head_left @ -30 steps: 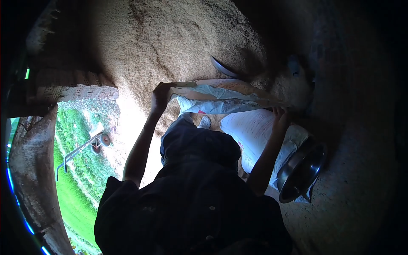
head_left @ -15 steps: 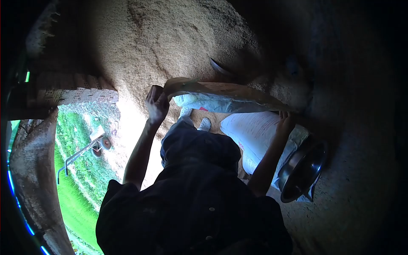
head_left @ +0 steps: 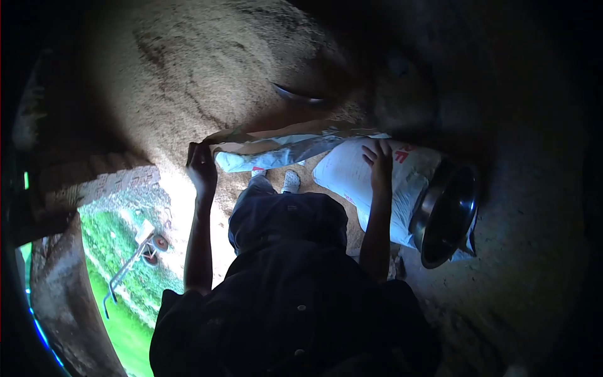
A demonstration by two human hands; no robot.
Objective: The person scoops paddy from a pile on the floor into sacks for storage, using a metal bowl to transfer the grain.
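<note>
I stand over a big heap of tan grain. My left hand grips the left edge of an empty woven sack, whose mouth stretches to the right in front of my feet. My right hand rests with spread fingers on top of a filled white sack with red print, at the empty sack's right end. Whether it still pinches the sack's edge is hard to see.
A steel basin leans on edge against the filled sack at the right. Another bowl rim sticks out of the grain heap. A brick wall and a wheelbarrow on grass show at lower left.
The view has shifted. My left hand has lowered with the sack edge. My right hand has moved from the sack's right edge onto the top of the filled white sack.
</note>
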